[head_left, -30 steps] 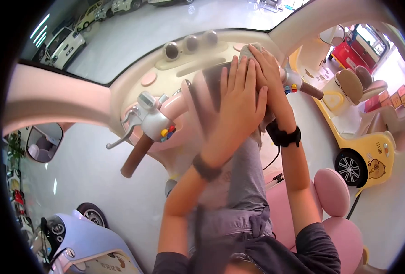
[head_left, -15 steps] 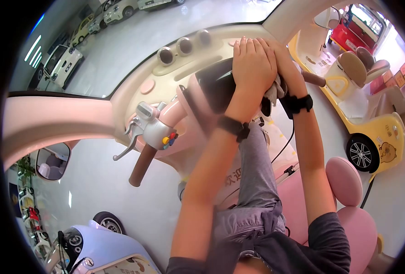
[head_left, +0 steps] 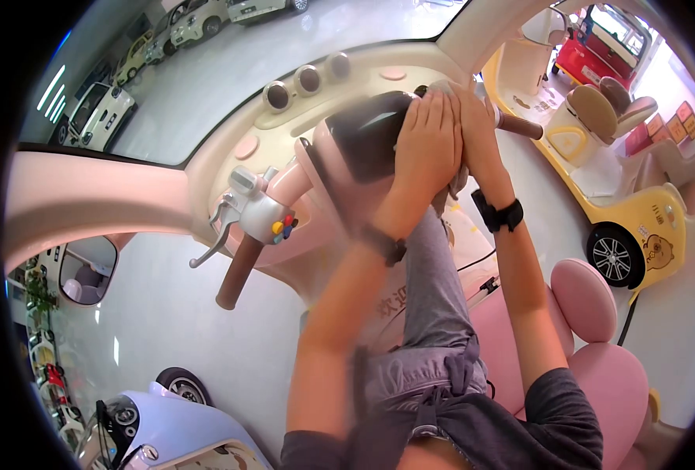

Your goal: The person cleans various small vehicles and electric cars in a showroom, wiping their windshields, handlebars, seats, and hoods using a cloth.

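My left hand [head_left: 428, 145] lies with its fingers together over a grey cloth [head_left: 459, 183] at the right side of the dark glossy display [head_left: 372, 133]. Beside it, touching, my right hand [head_left: 482, 139] is wrapped over the same cloth. Bits of the cloth show above the fingertips and below the palms; the rest is hidden. The display sits in a pink housing at the middle of a small vehicle's handlebar. Left of it are a silver brake lever [head_left: 213, 244], a brown grip [head_left: 240, 274] and coloured buttons [head_left: 284, 228].
A cream dashboard with round vents [head_left: 308, 80] runs under the windshield. The right brown grip [head_left: 522, 126] sticks out past my hands. Pink seats [head_left: 586, 301] are at the right. A yellow vehicle [head_left: 637, 211] and a light blue one [head_left: 183, 419] stand close by.
Both hands have slid down the right side of the display housing toward me. Cloth now shows above the fingertips, and more of the display is uncovered. The view has shifted slightly.
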The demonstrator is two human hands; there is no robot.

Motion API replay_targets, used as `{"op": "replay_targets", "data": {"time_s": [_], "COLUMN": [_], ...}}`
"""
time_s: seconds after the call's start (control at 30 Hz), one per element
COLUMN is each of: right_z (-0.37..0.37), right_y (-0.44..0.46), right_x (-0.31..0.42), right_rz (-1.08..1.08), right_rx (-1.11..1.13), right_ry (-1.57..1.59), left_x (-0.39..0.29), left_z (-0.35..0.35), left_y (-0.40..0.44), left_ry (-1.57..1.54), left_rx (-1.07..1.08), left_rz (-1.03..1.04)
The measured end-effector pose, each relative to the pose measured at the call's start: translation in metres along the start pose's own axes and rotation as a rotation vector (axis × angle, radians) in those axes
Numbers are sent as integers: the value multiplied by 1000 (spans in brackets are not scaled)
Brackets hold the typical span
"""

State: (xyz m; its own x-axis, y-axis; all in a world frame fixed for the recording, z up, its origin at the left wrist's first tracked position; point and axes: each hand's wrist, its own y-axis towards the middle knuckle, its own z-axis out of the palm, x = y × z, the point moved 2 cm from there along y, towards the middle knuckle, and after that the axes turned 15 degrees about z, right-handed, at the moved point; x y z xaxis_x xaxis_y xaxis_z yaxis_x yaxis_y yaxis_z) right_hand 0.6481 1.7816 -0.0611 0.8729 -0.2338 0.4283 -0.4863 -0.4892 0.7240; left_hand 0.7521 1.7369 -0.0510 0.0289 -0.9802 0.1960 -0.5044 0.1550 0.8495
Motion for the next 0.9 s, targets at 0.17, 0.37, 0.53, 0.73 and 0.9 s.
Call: {"op": "replay_targets", "data": {"time_s": [0.17,0.37,0.53,0.73,0.9], "right_z": [-5,31,33,43,40], "right_y": [-50,-125,-151,-174,-174], "right_x": [15,25,56,104,119], "right_rz": [93,187,136,11,129], "right_rx": [-32,-2,107,237,295], "right_ry": [-286,-38,100,147,295], "left_x": [-18,-23,-37,-44,-50], "left_z": [-2,12,-27,-70,-91], "left_y": [-55,-136,-154,-219,-213], "left_ry": [-83,-277,-378,-282,-331], "left_rx": [99,261,432,197,118], "left_rz": [66,19,-285,-351,-456]}}
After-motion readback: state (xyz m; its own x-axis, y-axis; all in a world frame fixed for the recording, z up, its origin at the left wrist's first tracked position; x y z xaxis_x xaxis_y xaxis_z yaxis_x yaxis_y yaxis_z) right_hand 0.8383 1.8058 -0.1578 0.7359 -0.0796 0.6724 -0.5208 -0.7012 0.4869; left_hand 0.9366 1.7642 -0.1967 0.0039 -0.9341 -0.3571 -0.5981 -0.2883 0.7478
